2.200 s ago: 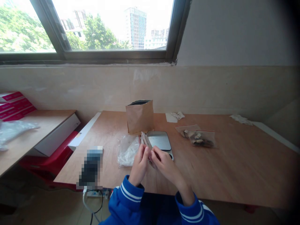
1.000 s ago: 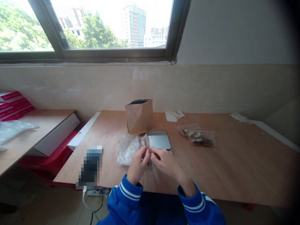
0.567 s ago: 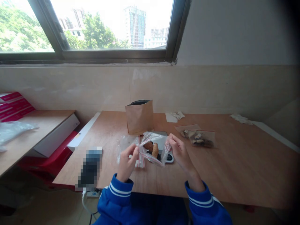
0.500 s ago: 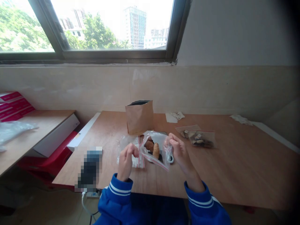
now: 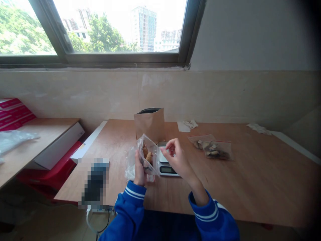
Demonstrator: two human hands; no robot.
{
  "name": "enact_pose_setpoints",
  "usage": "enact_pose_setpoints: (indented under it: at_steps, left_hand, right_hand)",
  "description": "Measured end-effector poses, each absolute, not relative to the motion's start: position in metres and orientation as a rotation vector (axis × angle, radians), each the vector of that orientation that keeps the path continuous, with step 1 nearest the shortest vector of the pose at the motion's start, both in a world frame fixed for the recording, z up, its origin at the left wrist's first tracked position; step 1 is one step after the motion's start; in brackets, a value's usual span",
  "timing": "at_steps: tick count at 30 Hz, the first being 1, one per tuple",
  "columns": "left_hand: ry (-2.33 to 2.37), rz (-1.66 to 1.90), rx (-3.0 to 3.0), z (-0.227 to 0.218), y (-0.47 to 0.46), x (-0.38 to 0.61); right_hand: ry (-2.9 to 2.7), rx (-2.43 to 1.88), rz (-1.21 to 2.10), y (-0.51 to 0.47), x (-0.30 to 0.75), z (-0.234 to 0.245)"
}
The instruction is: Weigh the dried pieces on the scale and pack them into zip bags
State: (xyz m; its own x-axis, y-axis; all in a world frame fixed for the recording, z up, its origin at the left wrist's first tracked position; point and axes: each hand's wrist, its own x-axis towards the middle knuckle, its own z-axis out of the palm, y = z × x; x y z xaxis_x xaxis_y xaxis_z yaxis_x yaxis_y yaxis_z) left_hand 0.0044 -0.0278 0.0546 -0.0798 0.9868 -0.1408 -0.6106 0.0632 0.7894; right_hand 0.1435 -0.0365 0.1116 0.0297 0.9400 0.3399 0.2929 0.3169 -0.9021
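Pale wall under window; brown wooden counter (image 5: 238, 187), brown paper pouch (image 5: 149, 125) upright toward far edge. Clear plastic zip bag (image 5: 154, 157) of brown knobbly pieces (image 5: 148, 157) held above counter, between pouch and near edge. Left hand (image 5: 139, 170) wraps its left side, grip closed around plastic. Mouth gapes, rim slanting from far left to near right. Right hand (image 5: 173, 151) just right of rim, over white scale (image 5: 167, 170); grip half-curled, nothing visible in it; contact with bag unclear.

window (image 5: 125, 60), trees (image 5: 104, 35) outside | magenta-and-white boxes (image 5: 15, 115) on side table (image 5: 54, 135) | red stool (image 5: 66, 157), partly hidden | white cable (image 5: 89, 223)
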Motion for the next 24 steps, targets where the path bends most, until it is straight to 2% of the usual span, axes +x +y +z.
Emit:
enact_pose_setpoints:
  at_steps: [5, 10, 14, 24]
  left_hand:
    - [0.788, 1.362, 0.499, 0.030, -0.008, -0.001]
    - [0.758, 1.364, 0.404, -0.001, -0.001, 0.002]
    - [0.687, 1.374, 0.355, -0.010, 0.001, 0.001]
    - [0.745, 1.441, 0.347, -0.018, 0.002, -0.001]
  right_hand:
    - [-1.792, -0.979, 0.908, -0.031, 0.128, 0.127]
    - [-2.197, -1.142, 0.671, -0.005, 0.103, 0.102]
    - [-2.247, -1.196, 0.486, 0.014, 0.100, 0.077]
    - [-2.315, -1.100, 0.545, 0.019, 0.114, 0.080]
